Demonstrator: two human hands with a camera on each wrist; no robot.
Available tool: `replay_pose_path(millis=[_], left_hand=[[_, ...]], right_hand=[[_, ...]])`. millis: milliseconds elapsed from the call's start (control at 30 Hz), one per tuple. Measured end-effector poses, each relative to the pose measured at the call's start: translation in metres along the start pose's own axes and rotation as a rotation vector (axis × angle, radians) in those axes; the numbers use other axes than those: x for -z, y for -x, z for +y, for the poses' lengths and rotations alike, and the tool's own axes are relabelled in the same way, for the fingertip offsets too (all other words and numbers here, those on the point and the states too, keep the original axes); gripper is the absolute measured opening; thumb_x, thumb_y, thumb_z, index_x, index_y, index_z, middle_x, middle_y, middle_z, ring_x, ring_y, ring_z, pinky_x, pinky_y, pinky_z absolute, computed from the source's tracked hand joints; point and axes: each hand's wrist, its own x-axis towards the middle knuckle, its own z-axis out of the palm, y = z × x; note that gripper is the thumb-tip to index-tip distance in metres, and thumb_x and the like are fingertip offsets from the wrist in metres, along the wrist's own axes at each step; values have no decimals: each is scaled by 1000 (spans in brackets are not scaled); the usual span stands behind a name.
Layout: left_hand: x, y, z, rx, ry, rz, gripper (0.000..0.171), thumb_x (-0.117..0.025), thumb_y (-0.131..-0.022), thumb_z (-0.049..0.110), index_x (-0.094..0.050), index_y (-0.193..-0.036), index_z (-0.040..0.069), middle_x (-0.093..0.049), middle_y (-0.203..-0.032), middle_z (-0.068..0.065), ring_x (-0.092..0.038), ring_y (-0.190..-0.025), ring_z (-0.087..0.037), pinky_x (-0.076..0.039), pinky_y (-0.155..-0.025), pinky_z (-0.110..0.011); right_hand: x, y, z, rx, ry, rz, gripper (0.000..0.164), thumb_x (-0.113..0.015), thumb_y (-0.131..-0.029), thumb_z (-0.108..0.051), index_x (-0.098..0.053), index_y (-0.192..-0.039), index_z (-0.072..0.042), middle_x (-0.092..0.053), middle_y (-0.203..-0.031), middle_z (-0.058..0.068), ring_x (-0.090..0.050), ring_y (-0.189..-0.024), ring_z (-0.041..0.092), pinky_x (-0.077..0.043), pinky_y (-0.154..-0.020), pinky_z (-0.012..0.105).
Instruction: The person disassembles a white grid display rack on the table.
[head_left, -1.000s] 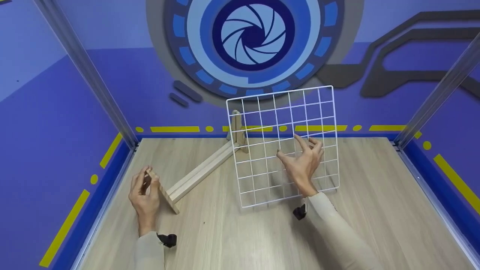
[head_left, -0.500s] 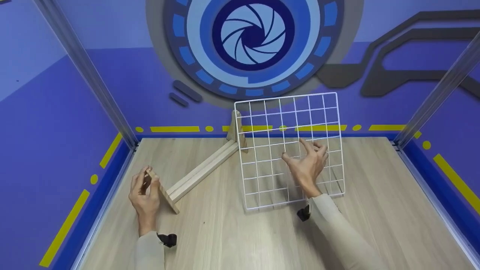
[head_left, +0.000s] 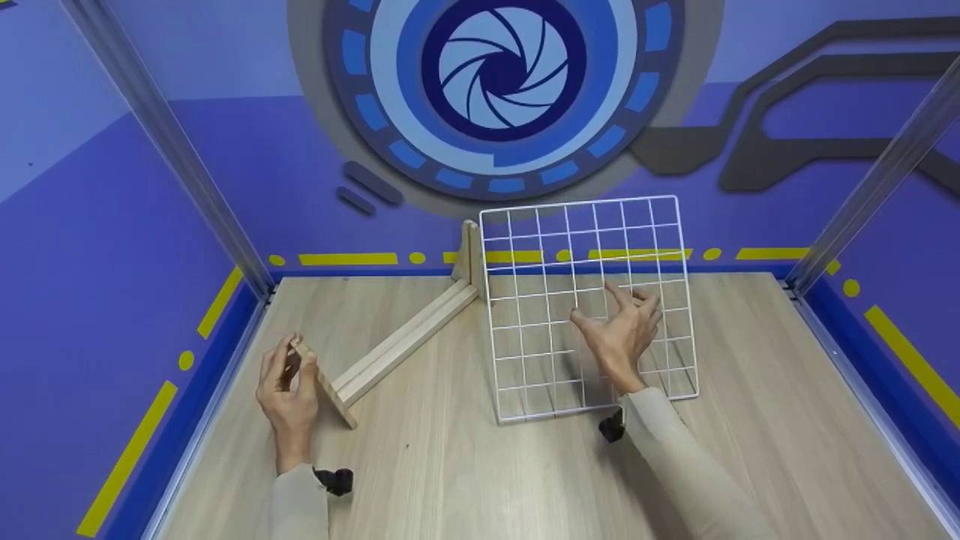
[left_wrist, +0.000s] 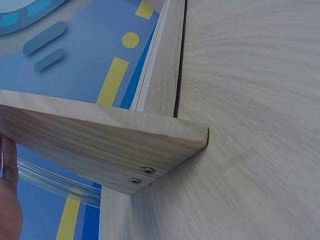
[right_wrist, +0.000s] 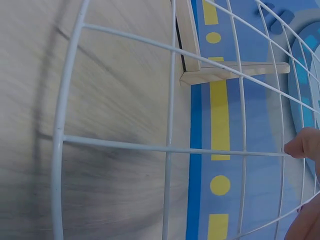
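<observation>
A wooden stand [head_left: 409,345], a grooved bar between two tapered end boards, rests diagonally on the table. My left hand [head_left: 289,397] grips the upper part of its near end board [head_left: 326,386], thumb on one side and fingers on the other. In the left wrist view two screw heads [left_wrist: 141,175] show low on this board [left_wrist: 100,135]. My right hand [head_left: 619,337] holds a white wire grid panel [head_left: 490,315], its thumb and fingers spread across the wires. The panel stands tilted, its left edge overlapping the stand's far end board [head_left: 469,255] in the head view.
The light wood tabletop [head_left: 450,480] is bounded by a printed blue-purple back wall [head_left: 225,165] and side walls. Metal posts [head_left: 180,150] rise at both back corners. A black wrist camera [head_left: 335,481] sits by the left sleeve, another [head_left: 611,427] by the right.
My right hand has moved the grid panel right and slightly down, and its top edge sits lower in view. My left hand and the stand have stayed in place.
</observation>
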Motion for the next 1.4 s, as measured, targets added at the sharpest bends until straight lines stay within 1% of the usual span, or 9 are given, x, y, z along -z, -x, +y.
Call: replay_pose_path(millis=[200, 433, 533, 667, 800, 967, 1067, 1267, 1400], left_hand=[[-2, -2, 3, -14, 22, 14, 46, -67, -88, -23, -66, -133, -13, -69, -122, 6, -70, -106, -4, -57, -94, -16], [-6, -3, 15, -36, 36, 18, 43, -64, -88, -25, -62, -130, -21, -70, -122, -1, -70, -107, -5, -57, -95, -16], [-5, -3, 13, -44, 29, 16, 44, -65, -87, -25, -63, -131, -20, -70, -122, 2, -70, -107, -5, -57, -94, -16], [-2, -2, 4, -42, 33, 15, 47, -66, -87, -25, -64, -133, -16, -70, -123, 5, -71, -107, -7, -58, -94, -17], [1, -1, -2, -38, 51, 13, 47, -68, -88, -23, -66, -134, -13, -71, -124, 1, -72, -108, -10, -58, -95, -18], [0, -1, -1, -45, 59, 17, 46, -68, -89, -21, -66, -134, -13, -71, -124, -2, -72, -108, -10, -59, -95, -19], [-2, -1, 6, -38, 38, 26, 46, -67, -88, -23, -65, -133, -15, -71, -122, -2, -71, -106, -7, -58, -94, -17], [-8, -4, 34, -7, -9, 23, 42, -66, -89, -22, -65, -131, -17, -69, -116, -7, -69, -103, -2, -56, -94, -15], [-8, -3, 39, -3, -20, 14, 41, -66, -89, -21, -65, -131, -17, -69, -115, -8, -69, -103, -2, -56, -94, -14]], right_hand=[[0, -1, 5, -2, -1, -13, 75, -98, -63, -32, -77, -132, -12, -49, -140, 25, -43, -126, 41, -36, -105, 57], [1, -3, 8, -23, 30, -39, 76, -99, -65, -32, -75, -134, -11, -48, -141, 25, -43, -128, 42, -35, -108, 58], [1, -4, 9, -31, 46, -48, 77, -99, -65, -33, -75, -135, -12, -48, -140, 24, -42, -128, 42, -34, -110, 58], [1, -5, 11, -41, 73, -54, 78, -99, -64, -34, -75, -135, -13, -48, -139, 23, -42, -129, 42, -34, -110, 58], [-1, -5, 14, -60, 95, -59, 78, -99, -64, -34, -75, -134, -14, -48, -139, 23, -42, -128, 42, -35, -108, 57], [-2, -6, 17, -79, 118, -65, 78, -99, -63, -36, -75, -135, -15, -48, -140, 23, -43, -126, 42, -37, -105, 56], [-2, -6, 20, -83, 126, -75, 78, -99, -65, -37, -75, -135, -14, -48, -139, 23, -42, -126, 43, -37, -104, 57], [1, -9, 24, -110, 156, -99, 79, -98, -68, -41, -73, -138, -15, -47, -140, 23, -41, -129, 43, -37, -104, 58], [3, -9, 26, -153, 179, -123, 79, -97, -70, -43, -71, -140, -16, -46, -143, 23, -41, -131, 42, -37, -106, 57]])
